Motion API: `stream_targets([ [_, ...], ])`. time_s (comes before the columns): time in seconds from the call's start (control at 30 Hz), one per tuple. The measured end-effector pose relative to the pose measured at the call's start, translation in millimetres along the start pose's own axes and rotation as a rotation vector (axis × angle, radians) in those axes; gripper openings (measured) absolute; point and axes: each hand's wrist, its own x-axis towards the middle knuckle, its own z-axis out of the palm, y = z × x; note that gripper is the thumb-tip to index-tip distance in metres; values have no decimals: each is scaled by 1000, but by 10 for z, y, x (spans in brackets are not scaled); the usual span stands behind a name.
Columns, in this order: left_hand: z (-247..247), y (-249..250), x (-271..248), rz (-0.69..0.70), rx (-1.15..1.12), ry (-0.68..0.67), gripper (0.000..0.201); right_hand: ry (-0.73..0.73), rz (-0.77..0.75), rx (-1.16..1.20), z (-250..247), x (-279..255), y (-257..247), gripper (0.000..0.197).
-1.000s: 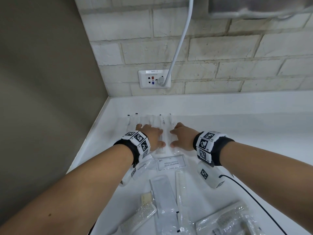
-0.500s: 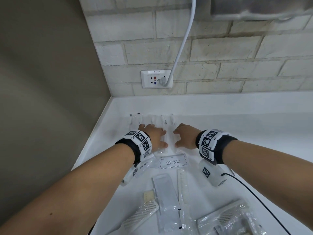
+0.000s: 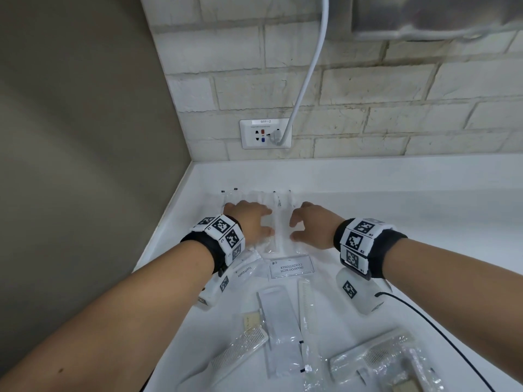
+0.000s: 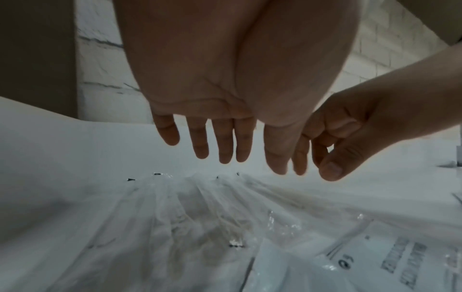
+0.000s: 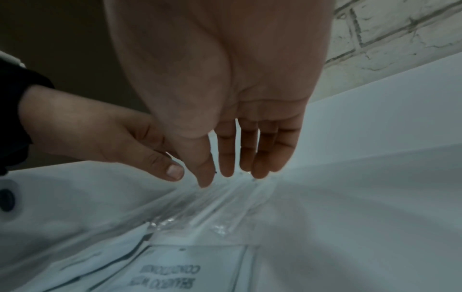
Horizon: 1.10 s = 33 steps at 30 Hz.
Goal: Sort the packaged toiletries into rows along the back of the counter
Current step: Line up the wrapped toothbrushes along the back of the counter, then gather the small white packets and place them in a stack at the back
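My left hand (image 4: 225, 79) hangs over the clear wrapped packets (image 4: 200, 217) on the white worktop (image 4: 50, 148), its fingers (image 4: 225, 146) straight and apart. At right, my right hand (image 4: 350, 128) curls loosely beside it. A printed sachet (image 4: 375, 262) lies lower right.

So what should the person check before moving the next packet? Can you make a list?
1. Left hand free: ok, fingers straight, holding nothing.
2. Right hand free: ok, fingers relaxed, holding nothing.
3. Clear packets lined up near the back: ok, side by side.
4. Hands off the row: cannot tell, fingertips sit right at the wrappers.
5. Next packet within reach: ok, shampoo sachet lies just behind the wrists.
6. Combs sorted: not ok, they lie loose at the front.
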Motion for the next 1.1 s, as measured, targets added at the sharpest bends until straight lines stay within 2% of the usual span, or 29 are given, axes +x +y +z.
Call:
stream_targets([
  [0.07,-22,-70,-145,-9,-107,65,40,8,-62,35,-18,-142,-79,19],
  [0.17,45,-154,-432,-61,-232,90,13,-155,-134,15,19,-398,-237,16],
  [0.23,154,-183,-641,-106,-209,31,9,-251,-144,-86,102,-539,-310,20],
  [0.3,290,-186,-817,-109,-157,-67,7,-259,-127,-166,194,-645,-341,26],
  [0.4,421,-149,-1030,-91,-163,-100,9,-196,-95,-166,274,-808,-363,31],
  [0.47,462,-103,-1138,-88,-225,-81,25,-171,-63,-165,319,-897,-357,39],
  [0.6,571,-5,-1276,-106,-286,-13,30,-159,-1,-188,448,-1044,-289,47],
  [0.73,609,22,-1315,-184,-255,-79,59,-69,66,-146,471,-1135,-210,43],
  [0.9,548,-47,-1386,-186,-116,-45,46,-64,99,-139,460,-1152,-207,45],
  [1.0,566,-6,-1382,-137,-214,60,45,-61,126,-172,440,-1138,-238,53],
  [1.1,497,261,-1428,-4,-328,94,34,-60,112,-194,390,-1120,-281,41],
])
